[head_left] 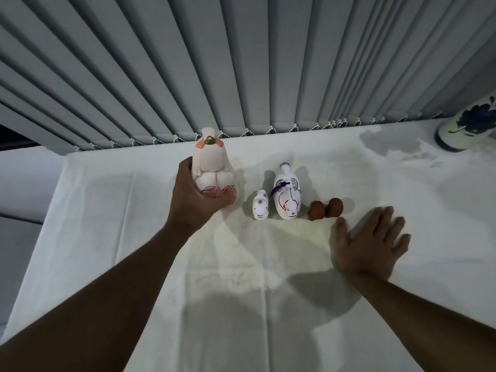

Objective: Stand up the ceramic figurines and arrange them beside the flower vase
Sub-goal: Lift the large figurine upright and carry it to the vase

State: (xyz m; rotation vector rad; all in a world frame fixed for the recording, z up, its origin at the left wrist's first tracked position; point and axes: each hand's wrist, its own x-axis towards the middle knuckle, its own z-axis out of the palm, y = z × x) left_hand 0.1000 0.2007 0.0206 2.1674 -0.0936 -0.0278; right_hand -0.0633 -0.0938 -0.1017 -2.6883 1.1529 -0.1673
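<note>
- The left hand (193, 200) is wrapped around the base of a tall white figurine (213, 167), held upright on the white cloth (268, 264).
- The right hand (371, 242) lies flat and empty on the cloth, fingers spread.
- Between the hands stand a small white figurine (261, 208), a larger white one (287, 196) and two brown figurines (325, 208), apparently upright.
- The flower vase (468, 124) sits far beyond the right hand, well apart from them; moving the figurines beside it seems left to do.
- Vertical blinds (241, 63) hang behind; nothing blocks the way.

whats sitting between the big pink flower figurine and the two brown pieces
In the head view, two white figurines lie between the big figurine and the brown pieces: a small one, then a larger one with a purple cord.
</note>
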